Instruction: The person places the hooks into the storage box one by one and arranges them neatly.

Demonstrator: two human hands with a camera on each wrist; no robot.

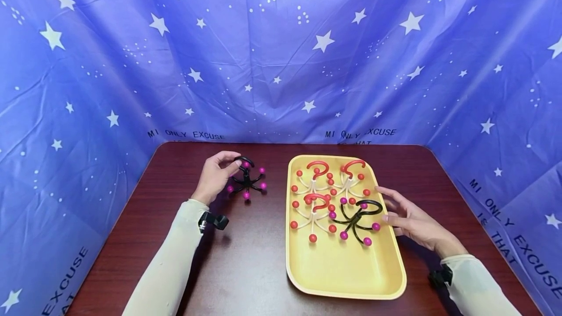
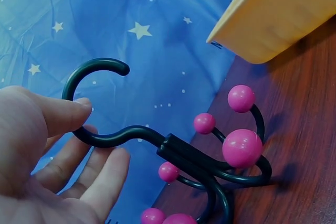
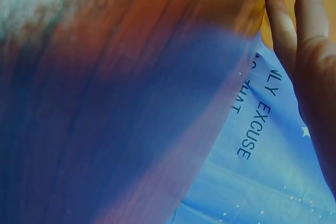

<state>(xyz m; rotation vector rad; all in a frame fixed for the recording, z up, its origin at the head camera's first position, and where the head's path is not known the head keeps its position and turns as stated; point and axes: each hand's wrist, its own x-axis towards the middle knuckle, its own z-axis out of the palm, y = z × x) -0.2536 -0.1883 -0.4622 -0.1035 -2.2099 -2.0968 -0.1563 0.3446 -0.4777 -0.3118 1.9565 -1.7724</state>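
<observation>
My left hand [image 1: 215, 175] pinches the curved top of a black multi-prong hanger hook [image 1: 247, 180] left of the tray. In the left wrist view, thumb and fingers grip the hook's bend, and pink balls [image 2: 242, 148] tip its prongs. Whether those prongs touch the table cannot be told. A yellow tray [image 1: 347, 277] holds three white hanger hooks with red tops and balls, among them the front one [image 1: 313, 218], plus another black hanger hook [image 1: 354, 219] with pink balls. Along the tray's right side, my right hand [image 1: 417, 221] rests with extended fingers at the wall.
Under everything is a dark reddish wooden table [image 1: 246, 267]. A blue curtain [image 1: 250, 52] with white stars and lettering surrounds its back and sides. Each wrist wears a black strap mount, such as the left one [image 1: 214, 220].
</observation>
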